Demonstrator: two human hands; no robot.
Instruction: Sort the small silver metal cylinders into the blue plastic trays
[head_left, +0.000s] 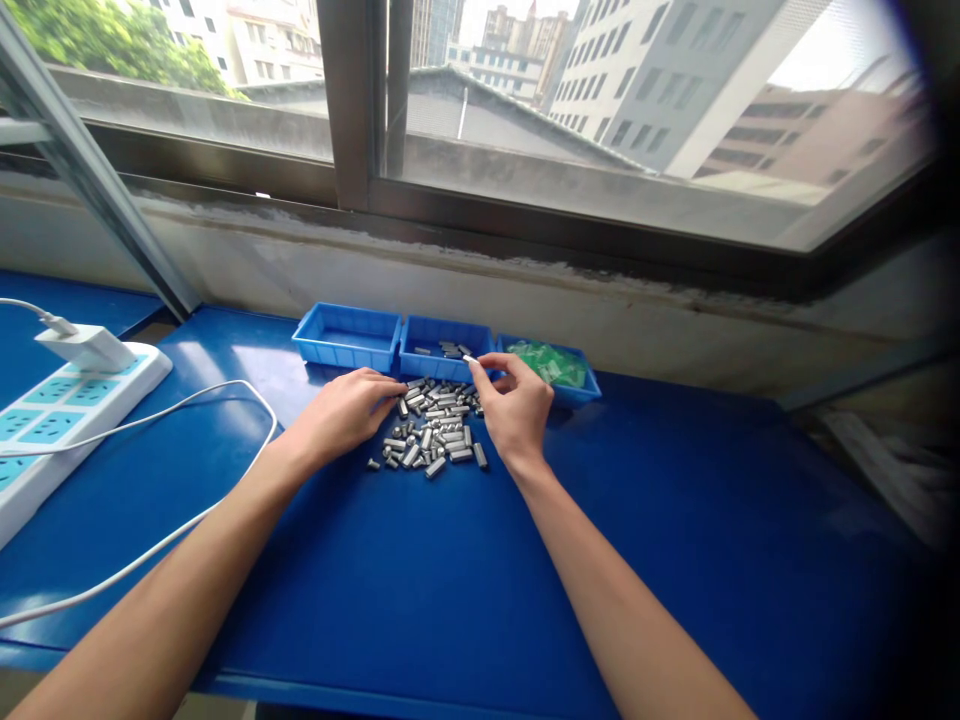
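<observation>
A pile of silvery metal standoffs [448, 412] and short screws [392, 458] lies on the blue table. At its left edge, my left hand [346, 408] has its fingers drawn together; anything between the fingertips is too small or hidden to name. My right hand [519, 400] is over the pile's right side, pinching a small metal standoff [470, 360] between thumb and forefinger. That piece is just above the front rim of the middle blue bin [442, 366], where several similar pieces lie inside.
An empty-looking blue bin [349, 352] stands left of the middle one. The right blue bin [583, 392] contains green-tinted plastic packets [551, 362]. A power strip [82, 400] and a white cable [180, 545] are on the left, with a window behind the table.
</observation>
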